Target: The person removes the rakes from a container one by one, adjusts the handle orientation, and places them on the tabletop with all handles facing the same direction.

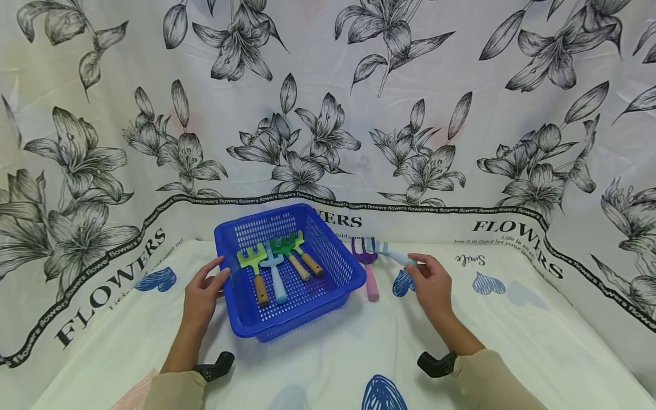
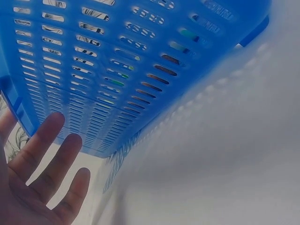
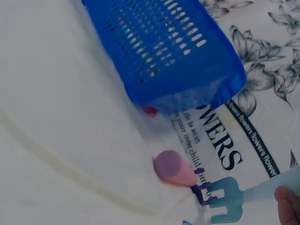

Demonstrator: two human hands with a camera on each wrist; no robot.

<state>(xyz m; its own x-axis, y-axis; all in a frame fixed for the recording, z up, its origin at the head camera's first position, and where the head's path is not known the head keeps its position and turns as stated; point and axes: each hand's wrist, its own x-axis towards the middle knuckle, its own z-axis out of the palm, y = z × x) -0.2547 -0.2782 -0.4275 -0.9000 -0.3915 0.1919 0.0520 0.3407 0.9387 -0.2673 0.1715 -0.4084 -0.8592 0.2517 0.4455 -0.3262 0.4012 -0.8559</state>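
Note:
My left hand (image 1: 202, 293) holds the left rim of a blue plastic basket (image 1: 294, 324), thumb over the rim; in the left wrist view several fingers (image 2: 65, 154) spread beside its slotted wall. Inside lie a light green hand fork with a brown handle (image 1: 260, 287), a light blue fork (image 1: 277, 279), a dark green fork (image 1: 283, 246) and a yellow-green fork (image 1: 310, 263). My right hand (image 1: 431, 283) pinches another light blue hand fork (image 1: 397, 256) by its turquoise handle end. Beneath its tines lies a purple fork with a pink handle (image 1: 371, 282).
White cloth with blue hearts (image 1: 158, 279) covers the surface. A flower-printed curtain (image 1: 318, 171) stands behind. Under the basket's edge, a small red thing (image 3: 150, 111) peeks out in the right wrist view; its kind is unclear.

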